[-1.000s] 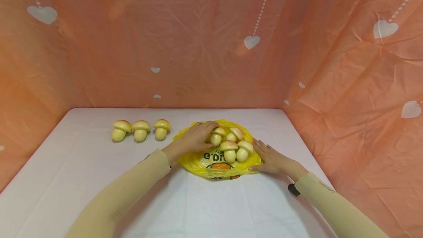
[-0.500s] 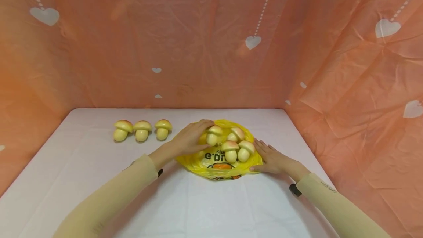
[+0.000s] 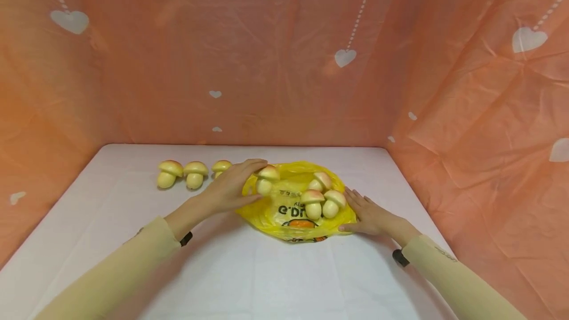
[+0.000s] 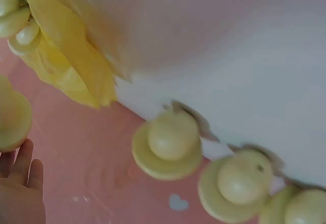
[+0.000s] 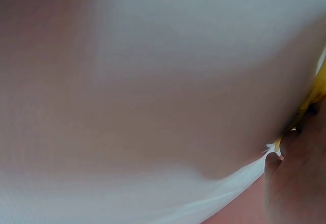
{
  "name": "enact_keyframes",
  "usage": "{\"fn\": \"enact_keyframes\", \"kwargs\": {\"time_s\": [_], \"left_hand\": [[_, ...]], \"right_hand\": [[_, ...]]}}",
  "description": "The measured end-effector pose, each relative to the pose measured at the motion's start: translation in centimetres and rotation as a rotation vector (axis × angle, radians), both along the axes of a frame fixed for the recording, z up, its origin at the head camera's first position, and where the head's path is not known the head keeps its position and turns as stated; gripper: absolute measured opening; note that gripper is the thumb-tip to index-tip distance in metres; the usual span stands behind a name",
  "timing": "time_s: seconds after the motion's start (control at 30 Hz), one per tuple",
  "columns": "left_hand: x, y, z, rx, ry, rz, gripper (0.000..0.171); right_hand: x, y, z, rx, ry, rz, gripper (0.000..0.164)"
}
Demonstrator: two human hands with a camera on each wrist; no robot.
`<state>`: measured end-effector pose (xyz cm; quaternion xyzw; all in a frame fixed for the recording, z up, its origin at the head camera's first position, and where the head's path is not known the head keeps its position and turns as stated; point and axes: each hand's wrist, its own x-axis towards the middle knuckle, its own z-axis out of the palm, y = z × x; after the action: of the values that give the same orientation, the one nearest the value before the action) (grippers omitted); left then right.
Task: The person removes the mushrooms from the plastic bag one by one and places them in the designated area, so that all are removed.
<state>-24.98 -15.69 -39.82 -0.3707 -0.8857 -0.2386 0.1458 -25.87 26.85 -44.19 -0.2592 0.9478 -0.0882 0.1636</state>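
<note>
My left hand [image 3: 228, 186] holds a mushroom [image 3: 267, 178], pale yellow with a reddish cap, between thumb and fingers over the left part of a yellow plastic bag [image 3: 262, 216]. In the left wrist view that mushroom [image 4: 14, 119] sits at the fingertips. Several similar mushrooms [image 3: 313, 205] lie together on the right side of the bag. My right hand [image 3: 371, 216] rests with straight fingers along the bag's right edge; the right wrist view catches only part of this hand [image 5: 300, 168].
To the left, a row of mushrooms [image 3: 194, 174] stands on the white-covered table [image 3: 284, 280]; my left hand partly hides the nearest one [image 3: 221, 167]. An orange curtain [image 3: 249, 78] with white hearts rises behind the table and at both sides.
My left hand has moved left across the bag, bringing the held mushroom away from the others on it. The right hand stays at the bag's right edge.
</note>
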Motion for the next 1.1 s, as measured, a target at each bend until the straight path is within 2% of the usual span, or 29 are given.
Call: {"fn": "enact_keyframes", "kwargs": {"time_s": [0.4, 0.9, 1.1], "left_hand": [[2.1, -4.8, 0.5, 0.051, 0.096, 0.048, 0.078], [4.6, -11.2, 0.4, 0.062, 0.143, 0.182, 0.083], [5.4, -13.6, 0.3, 0.05, 0.154, 0.204, 0.081]], "right_hand": [[0.1, 0.3, -0.1, -0.01, -0.022, -0.005, 0.112], [0.1, 0.1, 0.2, -0.02, -0.009, 0.012, 0.111], [0.2, 0.1, 0.4, -0.022, -0.011, 0.005, 0.111]]}}
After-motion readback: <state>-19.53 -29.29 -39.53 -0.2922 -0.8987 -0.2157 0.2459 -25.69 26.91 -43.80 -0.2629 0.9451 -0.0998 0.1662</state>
